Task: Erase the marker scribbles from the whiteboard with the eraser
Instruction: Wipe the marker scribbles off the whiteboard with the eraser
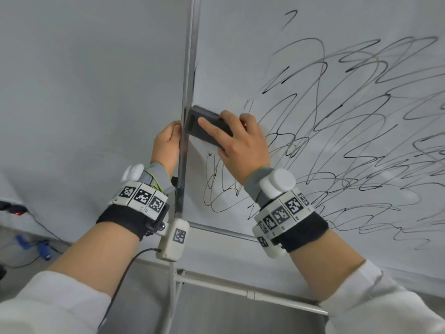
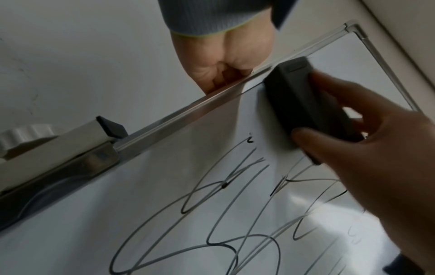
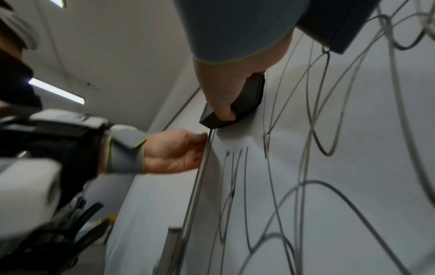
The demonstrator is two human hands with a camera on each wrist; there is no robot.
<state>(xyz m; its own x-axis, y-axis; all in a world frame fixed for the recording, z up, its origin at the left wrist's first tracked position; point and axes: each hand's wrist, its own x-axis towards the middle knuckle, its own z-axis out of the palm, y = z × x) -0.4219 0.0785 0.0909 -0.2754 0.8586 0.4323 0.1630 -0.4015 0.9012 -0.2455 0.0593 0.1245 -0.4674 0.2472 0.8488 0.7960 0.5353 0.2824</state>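
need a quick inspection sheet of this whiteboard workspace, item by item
surface: whiteboard upright in a metal frame, mostly covered in writing
job's things: dark eraser pressed on the board beside its left edge; black marker scribbles across most of the board
clutter: nothing seen
hands: left hand grips the frame edge; right hand holds the eraser
cables: black cable runs from the left wrist unit; more cables on the floor at left
surroundings: plain grey wall, stand bars below
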